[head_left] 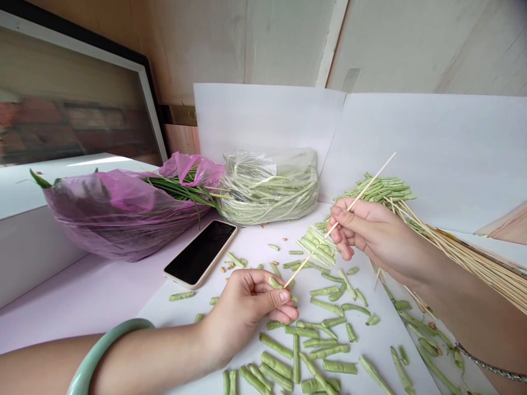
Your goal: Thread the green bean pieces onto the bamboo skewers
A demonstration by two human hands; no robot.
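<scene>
A white tabletop (123, 296) carries everything. Seen from the left hand (251, 302), a purple plastic bag (127, 219) of long green stems sits at 10 o'clock. A clear plastic bag (269, 189) full of long beans is at 12 o'clock. Thin wooden skewers (465, 252) lie in a bunch at about 3 o'clock, by the right arm. The right hand (362, 227), at 2 o'clock, pinches one pale skewer (373, 181), which slants down toward 7 o'clock. The left hand pinches a green bean piece (275, 283) right by the skewer's low tip. A phone (201, 255) with a dark screen lies at 10 o'clock, near the purple bag. Between the hands, a row of bean bits (317, 245) sits on the skewer. Loose bean cuts (275, 346) are spread around 5 o'clock.
</scene>
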